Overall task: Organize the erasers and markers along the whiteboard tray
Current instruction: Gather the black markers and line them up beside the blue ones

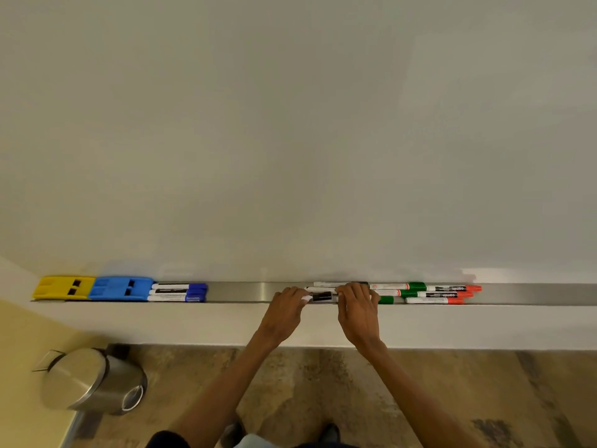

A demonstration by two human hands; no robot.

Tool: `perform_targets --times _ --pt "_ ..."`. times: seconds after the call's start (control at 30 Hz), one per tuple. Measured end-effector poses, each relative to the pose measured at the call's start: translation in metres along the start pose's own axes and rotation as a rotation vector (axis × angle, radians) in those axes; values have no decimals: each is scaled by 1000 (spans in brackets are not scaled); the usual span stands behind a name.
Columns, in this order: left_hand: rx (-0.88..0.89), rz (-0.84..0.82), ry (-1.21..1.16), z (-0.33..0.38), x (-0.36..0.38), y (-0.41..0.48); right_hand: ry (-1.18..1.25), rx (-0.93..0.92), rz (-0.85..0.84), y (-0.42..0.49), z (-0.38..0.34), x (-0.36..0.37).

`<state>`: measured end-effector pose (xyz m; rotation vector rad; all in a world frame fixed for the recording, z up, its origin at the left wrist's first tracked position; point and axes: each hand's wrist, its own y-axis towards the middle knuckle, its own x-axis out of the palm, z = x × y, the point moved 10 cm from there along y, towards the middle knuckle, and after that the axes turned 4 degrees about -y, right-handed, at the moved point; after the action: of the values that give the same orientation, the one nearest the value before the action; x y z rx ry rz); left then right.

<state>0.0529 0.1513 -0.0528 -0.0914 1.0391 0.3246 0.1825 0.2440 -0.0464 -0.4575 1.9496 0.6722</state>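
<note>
A long metal whiteboard tray [239,291] runs across the view. At its left end lie a yellow eraser [63,287] and a blue eraser [121,288], then a group of blue-capped markers [179,292]. Mid-tray, my left hand [287,305] and my right hand [357,302] both rest on a bunch of black-labelled markers [321,294], one hand at each end of the bunch. My right hand partly hides them. Right of my hands lie green-capped markers [395,291] and red-capped markers [447,294].
The white board [290,124] fills the upper view. A steel pedal bin [93,381] stands on the floor at lower left, beside a yellow wall. A stretch of bare tray lies between the blue markers and my left hand.
</note>
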Motion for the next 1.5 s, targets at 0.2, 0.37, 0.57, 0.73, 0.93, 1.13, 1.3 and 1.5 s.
perform_targets --times 0.2,0.37,0.57,0.73,0.93,1.13,1.3,1.5 --pt "-50 149 33 -18 -30 -22 -40 19 -186 7 -9 25" --pt "-119 214 21 -31 -47 -32 -101 14 -247 11 -21 35" --pt "-130 226 11 -32 -48 -40 -173 -65 -323 13 -37 44" --pt "-117 234 -11 -30 -47 -40 -167 -215 -288 13 -51 35" --pt "-154 299 -43 -31 -54 -36 -100 -242 -189 15 -48 18" --pt "-140 293 -49 -25 -51 -31 -188 -180 -244 20 -23 20" --pt "-136 285 -50 -23 -48 -31 -240 -149 -309 23 -14 26" --pt "-153 296 -39 -36 -49 -38 -215 -106 -330 23 -17 30"
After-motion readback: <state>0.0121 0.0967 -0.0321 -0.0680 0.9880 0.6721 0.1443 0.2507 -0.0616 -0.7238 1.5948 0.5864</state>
